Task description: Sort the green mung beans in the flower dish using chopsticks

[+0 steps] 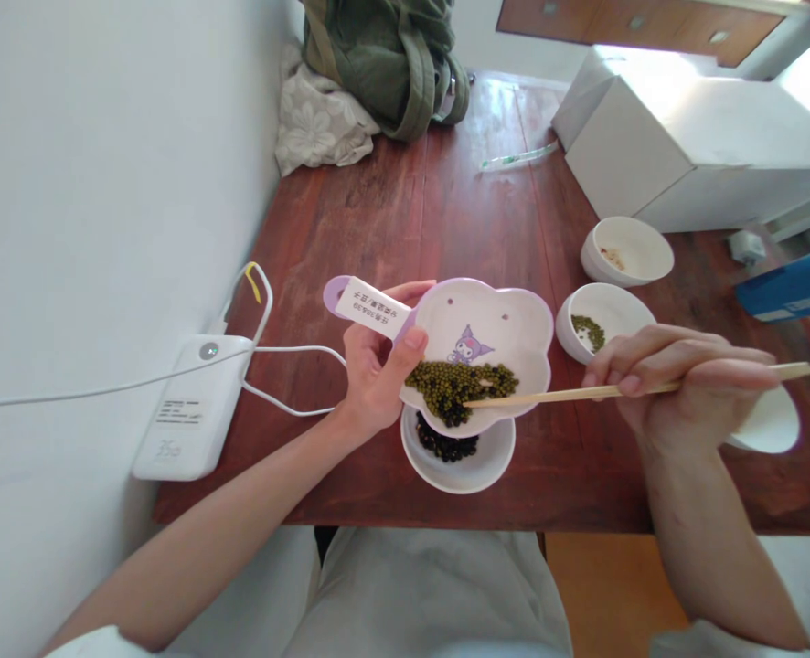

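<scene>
1. From where I stand, the flower-shaped dish is at the centre of the frame, held over the lower bowl with its black beans; whether dish and bowl touch, I cannot tell.
2. The left hand pinches the dish where handle meets rim, thumb on top; its other fingers are partly hidden beneath.
3. The right hand, right of centre, has its fingers pressed together around the wooden chopsticks; their tips reach the green beans along the dish's near side.
4. The dish looks light and stiff, with a smooth surface; the handle's root seems the surest hold, though that off-centre grip may let it tip.
5. The beans look hard, round and slippery, likely to roll; the chopsticks, light and rigid, would pinch each best around its middle.
</scene>
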Demonstrator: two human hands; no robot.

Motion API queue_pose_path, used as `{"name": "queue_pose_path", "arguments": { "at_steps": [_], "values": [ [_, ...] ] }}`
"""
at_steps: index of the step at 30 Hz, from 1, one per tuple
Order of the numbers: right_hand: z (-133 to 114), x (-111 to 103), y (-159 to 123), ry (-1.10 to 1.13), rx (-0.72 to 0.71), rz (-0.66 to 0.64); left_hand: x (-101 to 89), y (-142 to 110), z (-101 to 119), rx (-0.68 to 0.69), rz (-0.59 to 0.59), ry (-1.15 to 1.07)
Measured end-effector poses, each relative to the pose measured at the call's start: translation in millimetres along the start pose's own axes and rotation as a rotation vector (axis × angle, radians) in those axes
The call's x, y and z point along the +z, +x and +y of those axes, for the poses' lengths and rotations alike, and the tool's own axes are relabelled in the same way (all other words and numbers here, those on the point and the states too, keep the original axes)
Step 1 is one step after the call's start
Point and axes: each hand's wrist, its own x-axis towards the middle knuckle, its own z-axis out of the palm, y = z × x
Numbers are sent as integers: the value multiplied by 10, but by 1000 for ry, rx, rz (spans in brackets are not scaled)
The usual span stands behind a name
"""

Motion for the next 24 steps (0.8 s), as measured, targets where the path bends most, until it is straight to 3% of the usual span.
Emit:
{"name": "queue_pose_path", "arguments": {
  "at_steps": [6,16,24],
  "values": [
    [-25,87,-30,21,40,47,-14,-8,-24,12,5,-18],
    [6,128,-5,109,94,-2,3,6,15,-1,-5,-11],
    [12,144,17,132,120,33,1,-5,8,-24,1,-17]
  ]
}}
